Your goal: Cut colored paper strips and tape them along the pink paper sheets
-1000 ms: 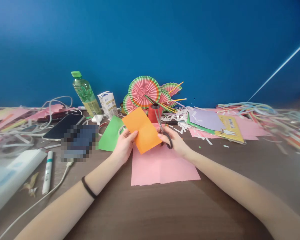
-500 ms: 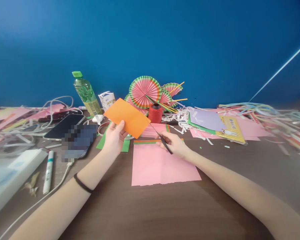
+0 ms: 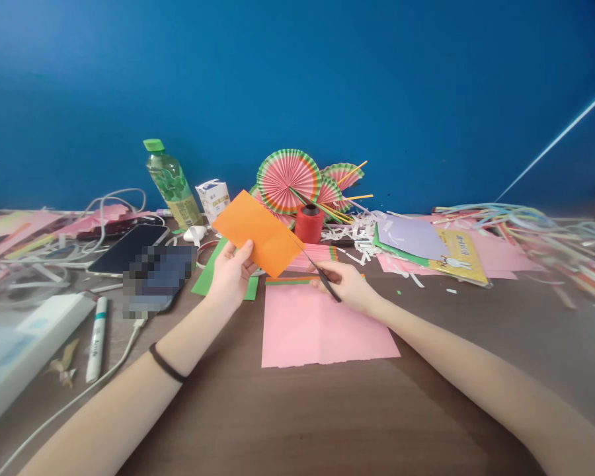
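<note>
My left hand point(image 3: 235, 268) pinches a sheet of orange paper point(image 3: 260, 231) by its lower edge, thumb on top, and holds it up at a slant. In my right hand point(image 3: 344, 284) is a slim black-handled blade point(image 3: 329, 284); whether it is a knife or scissors I cannot tell. The blade's thin metal end meets the orange paper's right edge. Below both hands a pink sheet point(image 3: 322, 330) with orange and green strips along its far edge lies flat. A green sheet point(image 3: 208, 281) lies partly hidden behind my left hand.
Behind the paper stand a red thread spool point(image 3: 308, 226) and pleated watermelon-like paper fans point(image 3: 288, 180). At left are a green-capped bottle point(image 3: 173, 188), two phones, a white marker point(image 3: 96, 340) and a cable. Purple paper point(image 3: 411, 237), a yellow packet point(image 3: 456, 254) and paper strips lie right.
The orange paper and my left hand have shifted slightly right. The blade now overlaps the paper's right edge more. My right hand has hardly moved.
</note>
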`<state>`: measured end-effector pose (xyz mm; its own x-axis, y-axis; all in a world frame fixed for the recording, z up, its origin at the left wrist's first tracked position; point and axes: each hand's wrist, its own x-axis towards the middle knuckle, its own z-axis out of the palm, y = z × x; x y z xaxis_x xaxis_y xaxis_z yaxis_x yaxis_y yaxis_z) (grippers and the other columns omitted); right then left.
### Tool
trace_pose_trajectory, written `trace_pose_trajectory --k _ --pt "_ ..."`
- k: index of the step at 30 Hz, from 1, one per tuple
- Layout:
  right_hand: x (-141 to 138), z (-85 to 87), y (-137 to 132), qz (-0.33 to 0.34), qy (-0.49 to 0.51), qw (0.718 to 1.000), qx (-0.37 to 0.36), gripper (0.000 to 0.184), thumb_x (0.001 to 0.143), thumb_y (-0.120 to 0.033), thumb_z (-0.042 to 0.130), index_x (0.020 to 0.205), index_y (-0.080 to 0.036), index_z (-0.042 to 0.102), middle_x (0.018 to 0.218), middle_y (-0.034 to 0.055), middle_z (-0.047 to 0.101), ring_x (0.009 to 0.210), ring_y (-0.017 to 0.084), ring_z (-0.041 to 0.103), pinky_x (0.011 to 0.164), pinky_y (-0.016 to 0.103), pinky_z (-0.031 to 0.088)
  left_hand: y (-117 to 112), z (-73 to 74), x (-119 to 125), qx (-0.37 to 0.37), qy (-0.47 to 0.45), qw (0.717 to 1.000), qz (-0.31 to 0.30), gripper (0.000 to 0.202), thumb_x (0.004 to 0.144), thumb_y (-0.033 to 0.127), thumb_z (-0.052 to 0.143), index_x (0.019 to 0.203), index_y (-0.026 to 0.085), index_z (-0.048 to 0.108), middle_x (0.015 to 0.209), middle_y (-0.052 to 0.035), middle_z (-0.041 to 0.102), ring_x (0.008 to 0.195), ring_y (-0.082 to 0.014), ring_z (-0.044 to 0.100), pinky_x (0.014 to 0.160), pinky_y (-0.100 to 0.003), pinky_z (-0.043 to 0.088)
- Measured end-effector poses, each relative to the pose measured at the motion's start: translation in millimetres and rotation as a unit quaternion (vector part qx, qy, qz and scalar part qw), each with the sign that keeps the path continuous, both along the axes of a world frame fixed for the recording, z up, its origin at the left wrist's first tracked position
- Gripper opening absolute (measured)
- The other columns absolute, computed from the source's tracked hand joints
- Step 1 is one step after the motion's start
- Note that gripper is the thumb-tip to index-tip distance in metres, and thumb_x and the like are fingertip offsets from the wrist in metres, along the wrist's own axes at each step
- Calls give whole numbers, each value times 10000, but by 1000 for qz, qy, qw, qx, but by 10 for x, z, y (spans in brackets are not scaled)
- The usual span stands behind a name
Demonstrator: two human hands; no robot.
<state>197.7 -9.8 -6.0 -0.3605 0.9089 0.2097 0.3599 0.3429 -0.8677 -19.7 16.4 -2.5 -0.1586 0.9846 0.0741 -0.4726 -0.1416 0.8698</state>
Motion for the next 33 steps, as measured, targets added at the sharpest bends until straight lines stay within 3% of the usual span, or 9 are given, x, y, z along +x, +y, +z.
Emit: trace_pose_trajectory --k 7,16,33 --pt "-1 19 -4 5 23 999 -46 359 683 -430 597 869 -123 598 712 20 508 512 72 377 454 219 354 -11 17 9 4 2 1000 -6 256 648 247 705 876 206 596 1025 -38 672 827 -145 657 687 -228 541" --pt "-2 45 -22 2 42 997 -70 373 663 -420 615 888 -122 612 799 56 579 543 88 437 454 228 382 -17 11 4 1 7 1000 -8 246 656 237 696 876 206 591 1050 -40 663 839 -146 655 699 -235 538" --pt "0 83 -26 7 36 995 -93 376 658 -431 621 866 -119 587 803 53 573 527 76 432 429 213 351 -30 39 17 -12 -1 1000 3 218 659 211 683 860 200 601 1019 -35 672 795 -137 658 677 -230 536"
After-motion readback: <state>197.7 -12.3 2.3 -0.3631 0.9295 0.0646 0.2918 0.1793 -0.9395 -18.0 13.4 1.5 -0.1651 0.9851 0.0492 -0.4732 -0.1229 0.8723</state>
